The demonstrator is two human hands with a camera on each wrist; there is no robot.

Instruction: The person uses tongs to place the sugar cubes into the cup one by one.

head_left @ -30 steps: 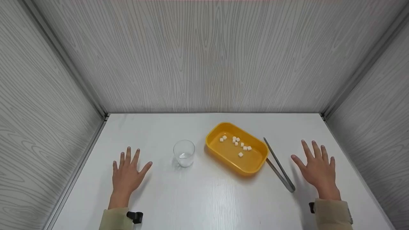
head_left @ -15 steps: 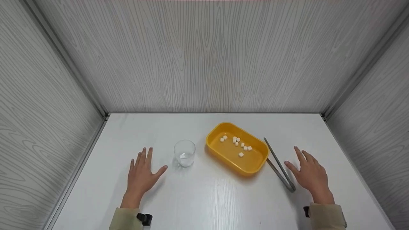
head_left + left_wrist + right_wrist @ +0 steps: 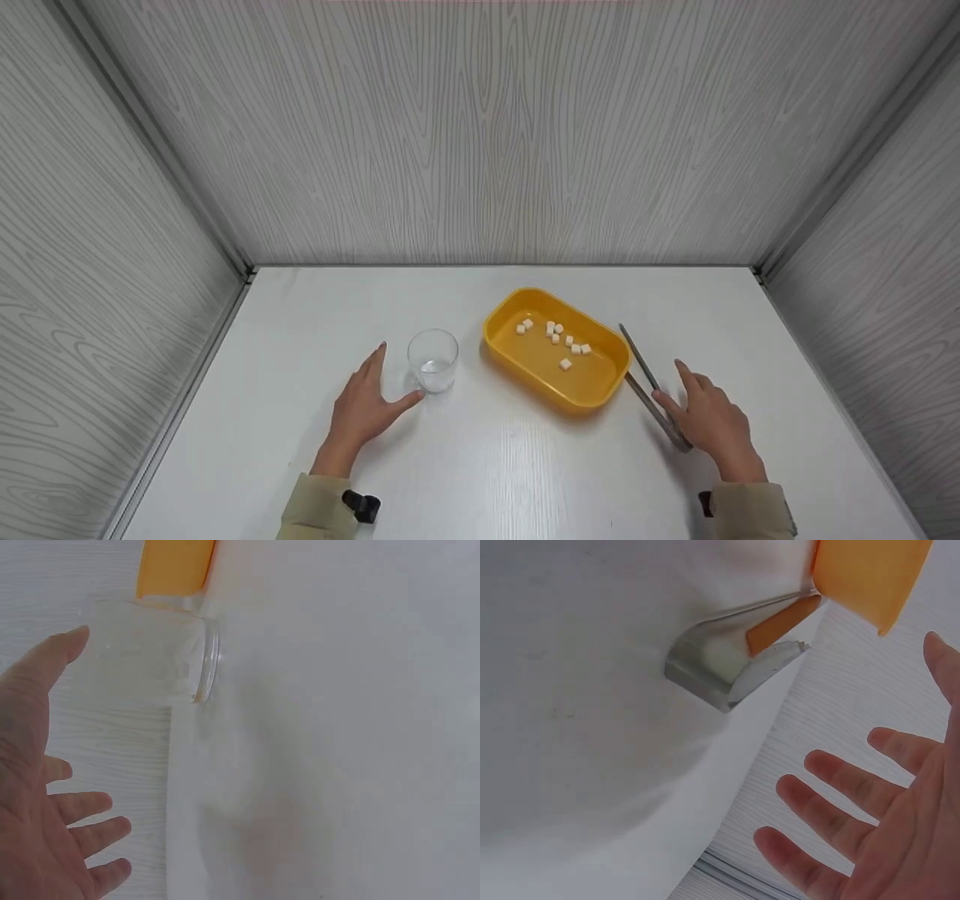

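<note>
A clear drinking glass (image 3: 433, 356) stands upright on the white table, left of the middle. My left hand (image 3: 364, 409) is just to its left, thumb and fingers spread apart, the thumb tip overlapping the glass's lower edge in the head view. In the left wrist view the glass (image 3: 146, 652) is beyond the thumb, and the palm holds nothing. Metal tongs (image 3: 652, 424) lie to the right of the yellow tray (image 3: 525, 367). Over their bend end hovers my right hand (image 3: 709, 420), fingers loosely extended. The right wrist view shows the tongs (image 3: 705, 660) apart from the fingers (image 3: 840, 780).
Several small white cubes (image 3: 565, 364) lie scattered in the yellow tray, which sits at an angle right of the glass. Wood-grained panels (image 3: 480, 135) wall in the table at the back and on both sides.
My left hand has moved right, close to the glass, and turned with its thumb toward it. My right hand has moved left, over the tongs. Glass, tray and tongs stay put.
</note>
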